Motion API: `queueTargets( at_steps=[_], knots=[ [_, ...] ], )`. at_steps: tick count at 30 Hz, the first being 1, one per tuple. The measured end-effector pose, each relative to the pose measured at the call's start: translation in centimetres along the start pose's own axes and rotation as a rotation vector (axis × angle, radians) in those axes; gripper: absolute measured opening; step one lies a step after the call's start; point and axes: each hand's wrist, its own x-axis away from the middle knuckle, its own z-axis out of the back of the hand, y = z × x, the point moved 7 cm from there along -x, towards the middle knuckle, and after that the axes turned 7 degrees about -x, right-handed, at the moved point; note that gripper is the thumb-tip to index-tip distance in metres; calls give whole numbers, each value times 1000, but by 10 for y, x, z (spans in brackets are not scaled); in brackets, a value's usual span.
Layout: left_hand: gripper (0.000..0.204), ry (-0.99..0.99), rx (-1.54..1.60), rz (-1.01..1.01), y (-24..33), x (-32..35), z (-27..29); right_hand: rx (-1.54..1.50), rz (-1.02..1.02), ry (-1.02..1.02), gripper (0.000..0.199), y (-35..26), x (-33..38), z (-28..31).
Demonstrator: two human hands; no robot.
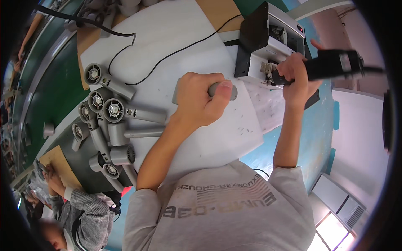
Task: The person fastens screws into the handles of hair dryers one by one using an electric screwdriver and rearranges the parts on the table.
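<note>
My left hand [200, 98] is closed round a grey hair dryer body [215, 89] above the white mat. One rounded end shows by my thumb; most of the body is hidden in my fist. My right hand [295, 75] grips a black electric screwdriver [335, 65], held almost level. Its tip end is at the front of a black-and-white screw feeder [257, 58], beside a small metal bracket [267, 69]. Whether a screw sits on the tip is too small to tell.
Several grey hair dryer bodies [144, 113] with round fan ends lie heaped on the left. A white mat [176, 54] covers the bench, crossed by a black cable [167, 56]. A co-worker [90, 213] sits at lower left, beside a green conveyor [52, 104].
</note>
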Motion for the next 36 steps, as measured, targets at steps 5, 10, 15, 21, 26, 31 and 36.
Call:
queueTargets(
  at_steps=[5, 10, 15, 21, 26, 31, 36],
  knots=[
    [34, 13, -12, 9, -3, -1, -5, -395, -85, 41, 44, -11, 13, 20],
    [33, -51, -80, 3, 3, 3, -11, -563, 173, -331, 50, -73, 44, -42],
    [33, -4, -113, -37, 4, 5, -10, -478, 223, -406, 54, -72, 50, -59],
    [34, 6, -123, -33, 2, 6, -11, -444, 74, -214, 70, -64, 49, -51],
    [40, -19, -156, -75, 2, 8, -14, -531, 111, -250, 73, -65, 49, -49],
    [39, -29, -187, -71, 3, 7, -15, -490, 106, -311, 73, -69, 46, -56],
    [34, 20, -158, -7, 3, 7, -13, -556, 111, -348, 72, -63, 48, -51]
  ],
)
